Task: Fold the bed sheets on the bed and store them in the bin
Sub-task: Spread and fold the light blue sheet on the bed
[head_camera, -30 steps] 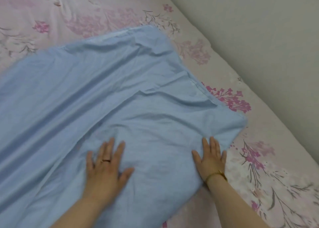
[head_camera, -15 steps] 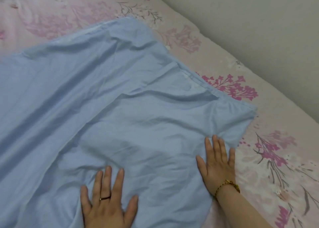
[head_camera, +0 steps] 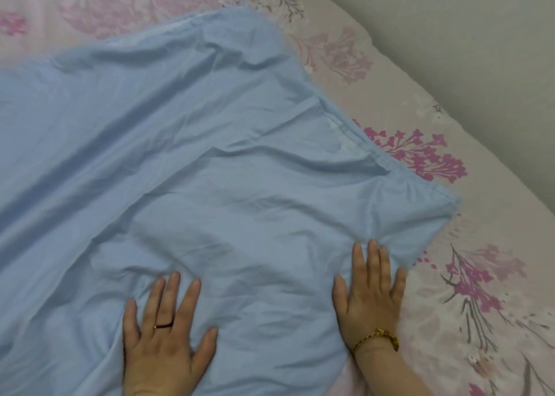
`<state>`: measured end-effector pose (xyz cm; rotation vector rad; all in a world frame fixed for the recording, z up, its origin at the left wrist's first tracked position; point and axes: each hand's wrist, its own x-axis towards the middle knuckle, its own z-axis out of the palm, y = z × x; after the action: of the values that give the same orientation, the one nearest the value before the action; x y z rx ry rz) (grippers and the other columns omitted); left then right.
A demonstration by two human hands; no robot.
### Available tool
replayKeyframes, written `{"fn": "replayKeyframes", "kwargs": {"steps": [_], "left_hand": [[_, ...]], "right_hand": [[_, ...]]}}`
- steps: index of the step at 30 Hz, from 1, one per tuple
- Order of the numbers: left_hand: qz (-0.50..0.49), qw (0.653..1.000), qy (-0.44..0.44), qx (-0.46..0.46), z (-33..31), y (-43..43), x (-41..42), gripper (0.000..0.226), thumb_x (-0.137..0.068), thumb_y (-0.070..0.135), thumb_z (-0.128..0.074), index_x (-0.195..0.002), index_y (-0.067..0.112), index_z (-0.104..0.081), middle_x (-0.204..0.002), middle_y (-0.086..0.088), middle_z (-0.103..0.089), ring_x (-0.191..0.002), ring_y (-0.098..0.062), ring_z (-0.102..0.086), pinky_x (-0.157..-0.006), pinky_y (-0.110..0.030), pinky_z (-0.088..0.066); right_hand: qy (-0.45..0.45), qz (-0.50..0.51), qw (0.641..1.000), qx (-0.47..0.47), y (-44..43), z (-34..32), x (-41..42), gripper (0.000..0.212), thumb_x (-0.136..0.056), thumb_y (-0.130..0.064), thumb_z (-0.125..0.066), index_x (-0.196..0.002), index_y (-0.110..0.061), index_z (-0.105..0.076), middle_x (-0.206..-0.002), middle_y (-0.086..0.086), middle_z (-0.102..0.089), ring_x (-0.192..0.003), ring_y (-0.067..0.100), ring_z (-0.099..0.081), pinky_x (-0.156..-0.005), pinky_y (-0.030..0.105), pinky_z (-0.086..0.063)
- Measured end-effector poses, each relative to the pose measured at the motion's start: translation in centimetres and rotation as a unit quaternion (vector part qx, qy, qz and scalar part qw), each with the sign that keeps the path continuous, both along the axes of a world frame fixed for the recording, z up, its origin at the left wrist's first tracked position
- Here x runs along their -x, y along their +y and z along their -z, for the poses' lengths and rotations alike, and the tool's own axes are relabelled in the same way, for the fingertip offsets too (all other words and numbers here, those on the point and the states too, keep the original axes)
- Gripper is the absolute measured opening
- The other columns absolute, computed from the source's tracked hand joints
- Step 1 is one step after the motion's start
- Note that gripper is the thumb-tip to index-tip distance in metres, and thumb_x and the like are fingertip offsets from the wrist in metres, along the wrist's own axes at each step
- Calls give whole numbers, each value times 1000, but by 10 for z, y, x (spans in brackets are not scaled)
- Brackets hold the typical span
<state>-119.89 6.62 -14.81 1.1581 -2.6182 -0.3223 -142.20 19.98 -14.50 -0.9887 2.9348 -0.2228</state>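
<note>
Lower in frame now, left hand (head_camera: 168, 344) and right hand (head_camera: 371, 299), fingers straight, smooth the sheet (head_camera: 210, 170); folding looks unfinished, storing remains.

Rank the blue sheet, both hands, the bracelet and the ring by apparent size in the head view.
1. Blue sheet
2. Left hand and right hand, about alike
3. Bracelet
4. Ring

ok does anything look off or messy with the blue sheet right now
Nothing looks torn or stained, but the blue sheet is rumpled: creases cross its middle, and its right hem is turned over, showing paler cloth. The left hand and right hand lie flat on its near part.
</note>
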Motion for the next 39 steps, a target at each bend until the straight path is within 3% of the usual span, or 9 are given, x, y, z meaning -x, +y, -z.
{"fn": "replayKeyframes", "kwargs": {"steps": [7, 14, 17, 20, 24, 28, 30, 33, 39], "left_hand": [[-13, 998, -62, -12, -9, 2, 7, 60, -91, 59, -9, -147, 36, -4, -156, 15, 3, -143, 0, 2, -115, -34, -1], [-163, 964, -196, -69, -41, 29, 31, 54, -95, 46, -19, -119, 17, -57, -120, -18, -62, -121, -27, -40, -112, -32, -5], [-285, 925, -229, -105, -58, 39, 63, 51, -92, 32, -32, -142, 21, -34, -151, -8, -31, -139, -24, -28, -109, -38, -16], [-290, 903, -258, -186, -73, 54, 88, 63, -94, 38, -31, -149, 20, -3, -158, 1, -1, -145, -17, -3, -115, -33, -10], [-256, 931, -140, -219, -84, 72, 116, 100, -57, 62, -13, -147, 19, -17, -157, -3, -13, -145, -21, -11, -114, -34, -9], [-191, 934, -117, -277, -88, 80, 147, 117, -40, 74, -3, -148, 28, -4, -157, 3, -5, -145, -14, -8, -115, -26, -10], [-199, 933, -106, -282, -89, 79, 156, 114, -45, 77, -9, -148, 29, -3, -157, 3, -5, -145, -13, -8, -115, -25, -10], [-194, 939, -113, -261, -87, 74, 155, 95, -70, 75, -26, -148, 26, -6, -157, 0, -9, -144, -15, -13, -114, -26, -12], [-211, 956, -39, -201, -107, 52, 170, 74, -87, 44, -54, -146, 15, -22, -154, -11, -20, -143, -23, -19, -114, -33, -17]], "right_hand": [[8, -42, 997, 66, 1, 10, 4, 58, -93, -50, 1, -147, -29, 4, -155, -8, 17, -142, 6, 14, -114, 35, 11], [-27, -72, 996, 34, 6, 1, 17, 58, -78, -43, -33, -125, -10, -41, -126, 15, -57, -145, 14, 6, -114, 32, 8], [-34, -147, 988, 28, 12, -11, 32, 60, -66, -46, -36, -112, -14, -56, -107, 10, -69, -116, 24, -38, -109, 33, -14], [-158, -217, 958, 102, 28, -35, 75, 32, -69, -38, -45, -85, -24, -69, -87, -8, -68, -90, 11, -48, -79, 24, -41], [-303, -14, 908, 289, 36, -83, 138, 23, -81, -13, -66, -71, -28, -51, -75, -12, -55, -74, -1, -55, -68, 24, -42], [-381, 66, 881, 271, 15, -103, 175, 62, -80, -14, -69, -134, -10, -39, -129, 6, -44, -125, 25, -40, -105, 39, -36], [-444, 77, 864, 222, 3, -99, 178, 65, -83, -15, -66, -139, -10, -31, -130, 5, -43, -124, 23, -42, -101, 32, -39], [-447, 59, 869, 204, -3, -101, 171, 10, -92, -6, -49, -94, -15, -48, -83, -2, -51, -83, 19, -49, -57, 16, -36], [-405, -5, 878, 256, 62, -122, 182, 29, -90, 3, -47, -69, -17, -45, -64, 0, -46, -56, 6, -41, -48, 12, -31]]}}
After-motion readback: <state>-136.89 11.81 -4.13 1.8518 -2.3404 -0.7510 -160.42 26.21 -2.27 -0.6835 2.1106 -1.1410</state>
